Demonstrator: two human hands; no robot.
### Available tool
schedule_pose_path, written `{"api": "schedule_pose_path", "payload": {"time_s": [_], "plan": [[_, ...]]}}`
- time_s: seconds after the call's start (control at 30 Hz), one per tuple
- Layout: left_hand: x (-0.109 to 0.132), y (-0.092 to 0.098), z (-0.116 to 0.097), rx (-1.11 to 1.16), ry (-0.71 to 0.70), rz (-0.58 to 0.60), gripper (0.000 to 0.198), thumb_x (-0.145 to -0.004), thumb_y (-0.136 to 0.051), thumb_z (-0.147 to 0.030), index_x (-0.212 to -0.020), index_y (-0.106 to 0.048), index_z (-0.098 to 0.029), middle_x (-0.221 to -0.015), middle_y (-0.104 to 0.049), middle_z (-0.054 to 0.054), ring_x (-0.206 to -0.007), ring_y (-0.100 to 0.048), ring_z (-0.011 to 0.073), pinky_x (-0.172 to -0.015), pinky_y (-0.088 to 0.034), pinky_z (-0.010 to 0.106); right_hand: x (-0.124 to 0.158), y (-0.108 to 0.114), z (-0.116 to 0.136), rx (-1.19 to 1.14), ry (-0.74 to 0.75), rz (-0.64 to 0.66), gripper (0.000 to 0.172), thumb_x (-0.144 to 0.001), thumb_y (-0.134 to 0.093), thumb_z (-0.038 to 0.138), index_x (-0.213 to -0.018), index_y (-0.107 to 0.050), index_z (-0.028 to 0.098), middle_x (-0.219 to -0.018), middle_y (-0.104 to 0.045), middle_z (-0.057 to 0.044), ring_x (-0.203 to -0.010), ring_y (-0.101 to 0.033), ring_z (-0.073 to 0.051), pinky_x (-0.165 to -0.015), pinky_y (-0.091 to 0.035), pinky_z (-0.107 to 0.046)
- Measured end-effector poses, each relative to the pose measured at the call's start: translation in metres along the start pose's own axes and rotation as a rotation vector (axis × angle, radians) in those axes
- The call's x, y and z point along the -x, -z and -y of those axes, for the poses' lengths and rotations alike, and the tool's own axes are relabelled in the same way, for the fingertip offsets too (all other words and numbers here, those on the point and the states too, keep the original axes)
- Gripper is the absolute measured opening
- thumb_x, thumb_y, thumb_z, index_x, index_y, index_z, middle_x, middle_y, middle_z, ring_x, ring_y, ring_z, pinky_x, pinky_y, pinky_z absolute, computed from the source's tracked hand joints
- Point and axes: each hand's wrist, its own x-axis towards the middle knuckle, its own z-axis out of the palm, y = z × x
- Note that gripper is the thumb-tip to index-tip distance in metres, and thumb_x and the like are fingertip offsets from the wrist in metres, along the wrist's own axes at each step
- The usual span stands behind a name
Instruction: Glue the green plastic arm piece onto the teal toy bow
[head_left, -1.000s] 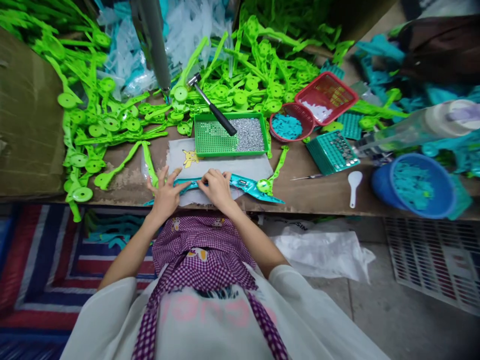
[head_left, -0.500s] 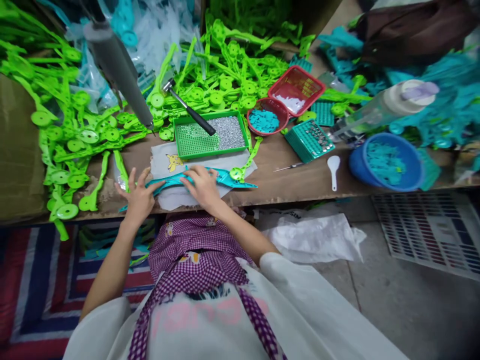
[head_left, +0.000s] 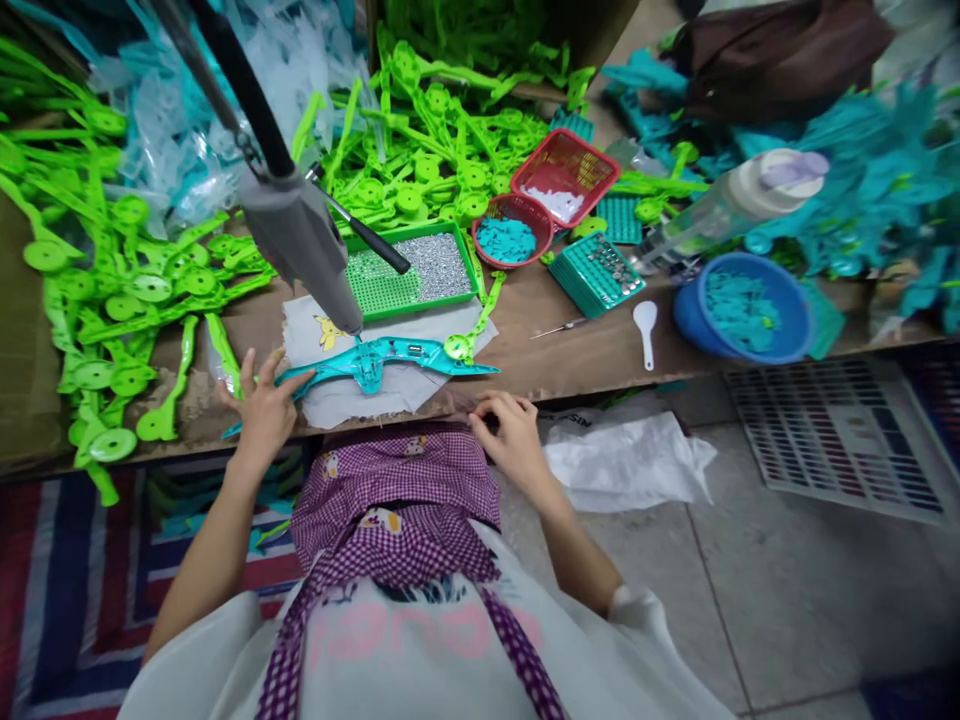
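Observation:
A turquoise bow-shaped plastic part (head_left: 409, 350) lies across a pale cloth (head_left: 304, 320) near the bench's front edge. My left hand (head_left: 264, 400) grips its left arm, thumb laid along the plastic and the other fingers raised and apart. At the edge, right of the cloth, my right hand (head_left: 514, 440) is off the part with its fingers curled together; whatever they hold, if anything, is hidden. A grey electric screwdriver (head_left: 304, 240) hangs with its tip at the part's middle, no hand on it. A lime-green arm with a disc (head_left: 459, 347) rests against the part's right end.
Lime-green arms (head_left: 127, 290) are heaped left and behind. A green tray (head_left: 435, 265) holds small metal screws, with a hammer (head_left: 367, 232) across it. Rightward stand red baskets (head_left: 566, 165), a teal block with metal bits (head_left: 596, 275), a white spoon (head_left: 645, 335), a bottle (head_left: 720, 205) and a blue bucket (head_left: 686, 320).
My right hand has left the turquoise part and moved right and down to the bench edge. The screwdriver has come down to the part's middle. My left hand stays on the left arm.

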Motion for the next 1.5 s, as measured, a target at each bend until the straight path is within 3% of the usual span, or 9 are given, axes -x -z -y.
{"api": "schedule_pose_path", "payload": {"time_s": [0.2,0.4,0.57,0.77,1.07,1.17,1.27,1.4,1.5], "plan": [[-0.001,-0.002,0.002,-0.01,-0.031,-0.017,0.044,-0.09,-0.05,-0.006,-0.111,-0.076,-0.035,-0.149,-0.048,0.008,-0.148,-0.022,0.0386,-0.109,-0.026,0.073,-0.01,0.027,-0.018,-0.301,-0.282,0.083,0.024,-0.088,-0.048,0.048,-0.085,-0.048,0.024,-0.074,-0.065,-0.002,-0.068,-0.062,-0.019,-0.068,-0.045,-0.032],[0.007,0.001,-0.008,0.009,-0.051,-0.119,0.035,-0.091,-0.053,-0.012,-0.109,-0.075,-0.033,-0.15,-0.048,0.008,-0.147,-0.025,0.0389,-0.108,-0.023,0.073,-0.028,0.02,0.018,-0.142,-0.011,0.125,0.018,-0.094,-0.046,0.037,-0.091,-0.056,0.022,-0.085,-0.066,-0.005,-0.076,-0.062,-0.018,-0.071,-0.044,-0.03],[0.02,0.004,-0.065,0.16,-0.133,-0.227,0.032,-0.095,-0.056,-0.031,-0.126,-0.065,-0.03,-0.144,-0.052,0.011,-0.135,-0.045,0.031,-0.112,-0.026,0.059,-0.045,0.034,0.05,-0.005,0.15,0.195,0.023,-0.099,-0.041,0.032,-0.098,-0.06,0.019,-0.097,-0.068,-0.009,-0.088,-0.064,-0.021,-0.077,-0.045,-0.032],[-0.033,0.011,-0.148,0.265,-0.566,0.155,0.028,-0.102,-0.042,-0.032,-0.117,-0.065,-0.028,-0.109,-0.071,0.004,-0.113,-0.059,0.0215,-0.115,-0.017,0.053,-0.062,0.063,0.086,0.122,0.317,0.309,0.023,-0.099,-0.043,0.03,-0.1,-0.063,0.019,-0.099,-0.07,-0.009,-0.091,-0.066,-0.022,-0.077,-0.045,-0.032],[-0.087,0.015,-0.122,0.312,-0.478,0.069,0.028,-0.102,-0.04,-0.027,-0.09,-0.065,-0.023,-0.091,-0.071,0.001,-0.093,-0.061,0.0185,-0.105,-0.031,0.044,-0.075,0.131,0.013,0.059,0.091,0.143,0.039,-0.09,-0.053,0.055,-0.078,-0.064,0.019,-0.068,-0.063,-0.003,-0.063,-0.055,-0.016,-0.059,-0.039,-0.027],[-0.078,-0.006,-0.101,0.228,-0.516,0.097,0.026,-0.1,-0.042,-0.026,-0.091,-0.066,-0.024,-0.09,-0.071,0.002,-0.092,-0.061,0.0202,-0.11,-0.027,0.05,-0.073,0.122,-0.009,-0.128,-0.034,0.322,0.048,-0.084,-0.056,0.065,-0.075,-0.065,0.018,-0.063,-0.061,-0.001,-0.06,-0.052,-0.015,-0.056,-0.039,-0.026],[-0.073,-0.013,-0.098,0.136,-0.496,0.047,0.02,-0.097,-0.05,-0.027,-0.107,-0.067,-0.025,-0.109,-0.069,0.009,-0.106,-0.06,0.0263,-0.113,-0.021,0.057,-0.072,0.091,-0.011,-0.249,-0.112,0.216,0.053,-0.08,-0.056,0.069,-0.073,-0.066,0.018,-0.065,-0.063,-0.002,-0.063,-0.055,-0.015,-0.06,-0.042,-0.027],[-0.066,0.004,-0.136,0.104,-0.73,0.079,0.068,-0.083,-0.072,-0.031,-0.145,-0.042,-0.028,-0.149,-0.044,0.015,-0.139,-0.038,0.0392,-0.115,-0.02,0.062,-0.068,0.047,0.011,-0.409,-0.097,0.239,0.055,-0.091,-0.04,0.066,-0.084,-0.068,0.019,-0.086,-0.069,-0.005,-0.082,-0.062,-0.018,-0.074,-0.047,-0.03],[-0.06,0.004,-0.169,0.163,-0.916,0.202,0.062,-0.09,-0.061,-0.025,-0.148,-0.039,-0.027,-0.141,-0.053,0.014,-0.12,-0.058,0.0312,-0.104,-0.041,0.047,-0.061,0.036,0.024,-0.55,-0.096,0.304,0.048,-0.094,-0.036,0.06,-0.097,-0.066,0.022,-0.082,-0.065,-0.002,-0.081,-0.059,-0.017,-0.069,-0.048,-0.029]]}}
